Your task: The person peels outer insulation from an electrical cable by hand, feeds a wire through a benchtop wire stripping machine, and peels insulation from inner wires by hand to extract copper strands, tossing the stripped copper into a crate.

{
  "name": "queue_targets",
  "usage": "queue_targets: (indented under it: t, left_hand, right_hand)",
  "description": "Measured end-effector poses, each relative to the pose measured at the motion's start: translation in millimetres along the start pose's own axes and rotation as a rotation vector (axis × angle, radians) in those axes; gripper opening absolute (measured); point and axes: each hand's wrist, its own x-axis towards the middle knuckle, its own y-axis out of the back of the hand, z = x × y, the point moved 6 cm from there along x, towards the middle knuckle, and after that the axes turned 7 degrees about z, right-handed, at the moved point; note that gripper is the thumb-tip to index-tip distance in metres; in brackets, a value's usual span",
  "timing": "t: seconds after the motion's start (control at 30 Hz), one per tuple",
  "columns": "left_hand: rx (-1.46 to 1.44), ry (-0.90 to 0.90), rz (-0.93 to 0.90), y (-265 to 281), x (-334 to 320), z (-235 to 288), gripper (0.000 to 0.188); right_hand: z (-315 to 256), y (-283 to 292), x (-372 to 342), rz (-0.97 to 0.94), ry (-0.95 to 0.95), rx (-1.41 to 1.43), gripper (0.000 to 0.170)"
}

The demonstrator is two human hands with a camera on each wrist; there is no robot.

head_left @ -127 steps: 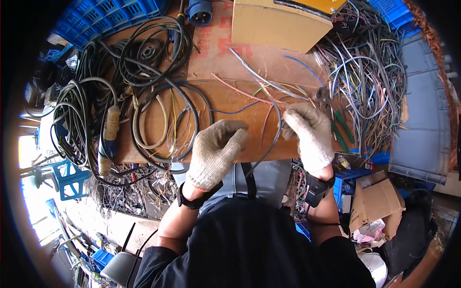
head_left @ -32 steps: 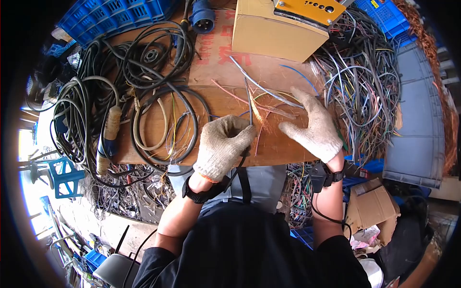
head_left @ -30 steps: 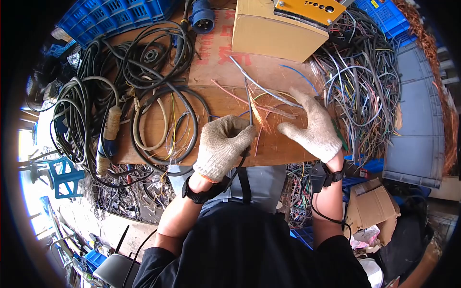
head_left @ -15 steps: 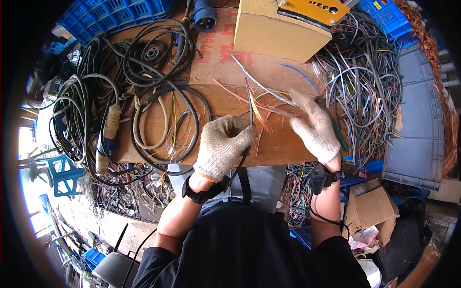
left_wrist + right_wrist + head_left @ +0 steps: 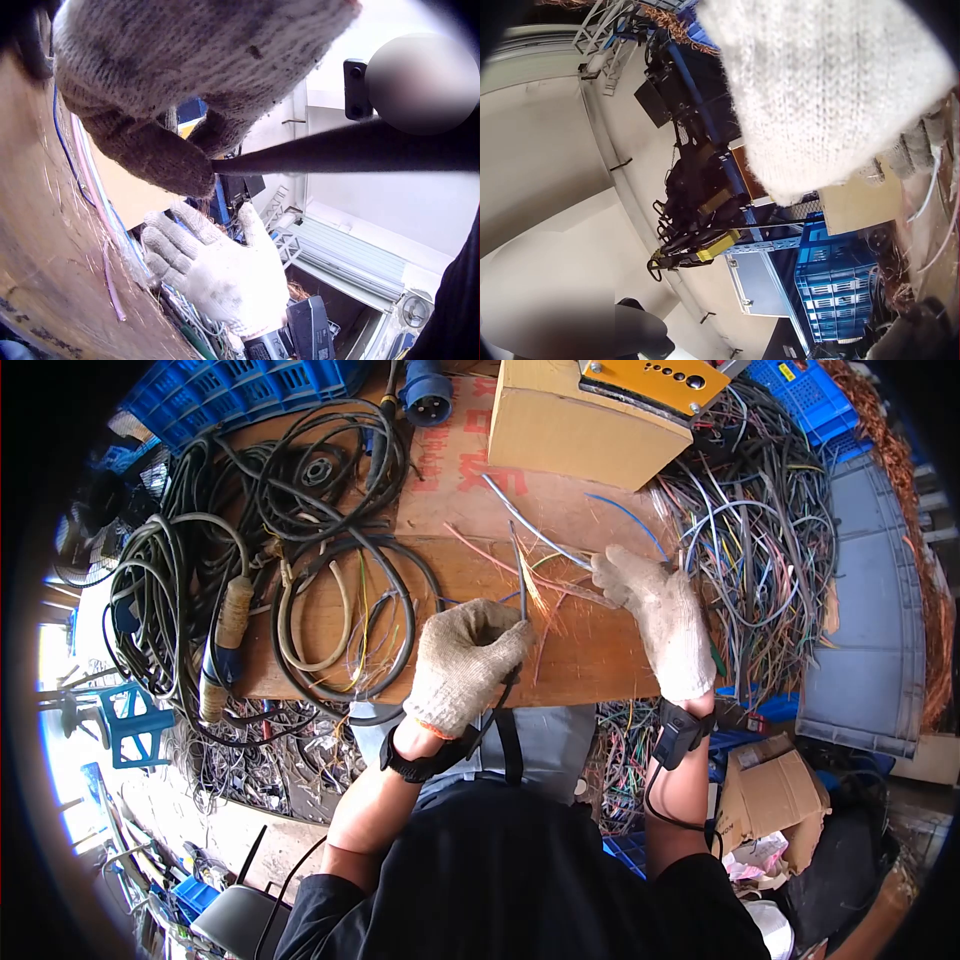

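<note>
In the head view the gloved left hand pinches a thin black cable upright over the wooden table's front edge, bare copper strands beside the cable's upper part. The left wrist view shows the cable running from the thumb and fingertips of the left hand. Over the table's right part is the gloved right hand, its extended fingers at the lower end of a light grey wire; whether they touch it cannot be told. Its palm faces the left wrist camera. A pink wire lies between the hands.
Coiled black cables and a taped connector cover the left side. A tan box stands at the back, a heap of wires at the right. Green handles lie by the right wrist. A blue crate is back left.
From both hands near the cable, the right has moved off rightward; lately its fingers came closer together and shifted toward the grey wire. The left holds the cable still, copper strands showing beside it.
</note>
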Motion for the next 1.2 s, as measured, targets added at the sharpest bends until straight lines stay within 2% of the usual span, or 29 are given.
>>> queue_targets:
  t: [0.03,0.1,0.13,0.17,0.23,0.3,0.37,0.43,0.5,0.63,0.7,0.77,0.83,0.97,1.03,1.2]
  left_hand:
    - [-0.003,0.009,0.001,0.1,-0.4,0.6,0.016]
    - [0.007,-0.008,0.006,-0.4,-0.3,0.2,0.016]
    - [0.016,-0.02,0.007,-1.0,-0.7,0.4,0.016]
    - [0.016,-0.023,0.008,-1.6,-1.4,0.9,0.016]
    - [0.087,-0.056,0.012,-3.9,-3.0,3.0,0.015]
    - [0.112,-0.114,0.03,-6.8,-4.1,3.8,0.015]
    - [0.179,-0.092,0.017,-8.9,-6.5,3.9,0.023]
    - [0.212,-0.155,0.019,-10.9,-8.1,5.6,0.024]
    - [0.242,-0.219,0.025,-12.8,-8.8,6.7,0.025]
    - [0.253,-0.223,0.05,-9.1,-9.4,9.7,0.025]
    - [0.286,-0.227,0.054,-8.1,-9.2,9.7,0.024]
    - [0.284,-0.247,0.043,-9.4,-7.7,8.6,0.024]
    - [0.272,-0.24,0.03,-12.0,-8.4,10.4,0.023]
    - [0.259,-0.226,0.026,-12.6,-9.5,12.4,0.02]
    - [0.248,-0.208,0.022,-12.1,-10.0,12.7,0.02]
    - [0.186,-0.148,0.003,-11.8,-9.6,8.4,0.02]
  right_hand:
    - [-7.6,-1.0,1.7,-0.004,0.003,0.002,0.049]
    - [-31.9,1.3,4.7,0.055,0.216,-0.512,0.05]
    - [-43.5,-2.4,1.1,0.146,0.263,-0.374,0.047]
    - [-51.4,-10.0,2.0,0.146,0.265,-0.373,0.047]
    - [-84.3,-21.7,-2.9,0.225,0.522,-0.509,0.039]
    - [-102.1,-30.4,-1.9,0.214,0.532,-0.615,0.038]
    - [-114.7,-58.7,-0.9,0.037,0.831,-0.838,0.038]
    - [-119.4,-84.3,1.3,-0.069,0.958,-1.102,0.04]
    - [-107.2,-97.4,5.4,-0.1,0.856,-1.269,0.038]
    - [-77.7,-89.4,10.3,-0.126,0.732,-1.297,0.046]
    - [-66.7,-84.7,8.7,-0.185,0.544,-1.216,0.045]
    - [-68.6,-86.2,2.9,-0.115,0.608,-1.158,0.041]
    - [-56.9,-81.9,5.4,-0.201,0.271,-1.063,0.032]
    - [-42.1,-75.0,6.1,-0.159,0.273,-1.126,0.026]
    - [-36.6,-70.6,4.3,-0.119,0.217,-0.901,0.028]
    - [-28.0,-64.8,6.5,-0.15,0.158,-0.84,0.026]
